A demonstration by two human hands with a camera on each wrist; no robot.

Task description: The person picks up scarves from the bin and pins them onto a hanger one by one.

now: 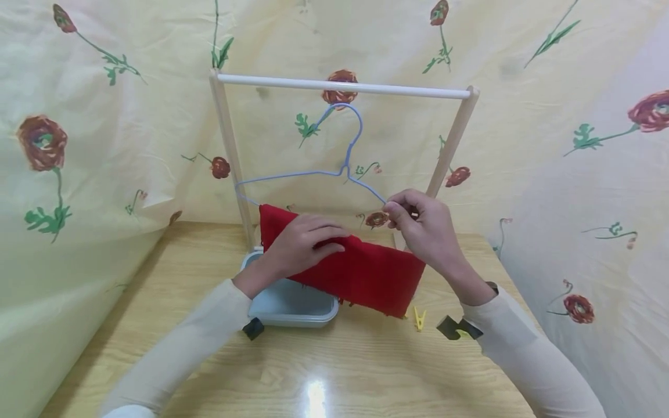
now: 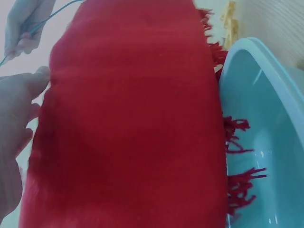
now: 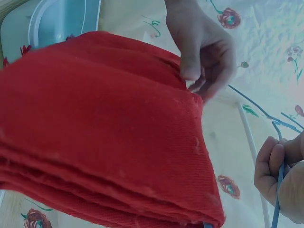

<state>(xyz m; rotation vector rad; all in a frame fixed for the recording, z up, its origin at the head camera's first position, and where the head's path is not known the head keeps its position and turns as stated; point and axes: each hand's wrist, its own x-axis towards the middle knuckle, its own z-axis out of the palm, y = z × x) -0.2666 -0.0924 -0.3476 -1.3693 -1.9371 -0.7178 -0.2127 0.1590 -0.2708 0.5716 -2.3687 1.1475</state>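
A folded red scarf (image 1: 360, 267) with fringe (image 2: 240, 190) hangs over the lower bar of a blue wire hanger (image 1: 292, 174). My right hand (image 1: 420, 226) pinches the hanger's right shoulder between thumb and fingers; in the right wrist view that hand (image 3: 285, 175) has the wire running through it. Along the scarf's upper edge lies my left hand (image 1: 303, 244), its fingers loosely bent and touching the fabric. In the left wrist view, the left thumb (image 2: 38, 80) meets the scarf's edge. The bar beneath the scarf is mostly hidden.
Behind the hanger stands a wooden rack with a white rail (image 1: 340, 85). A light blue basin (image 1: 308, 319) sits on the wooden table (image 1: 272, 371), partly under the scarf. A yellow clothespin (image 1: 420, 319) lies right of it. Flowered cloth (image 1: 130, 145) surrounds the table.
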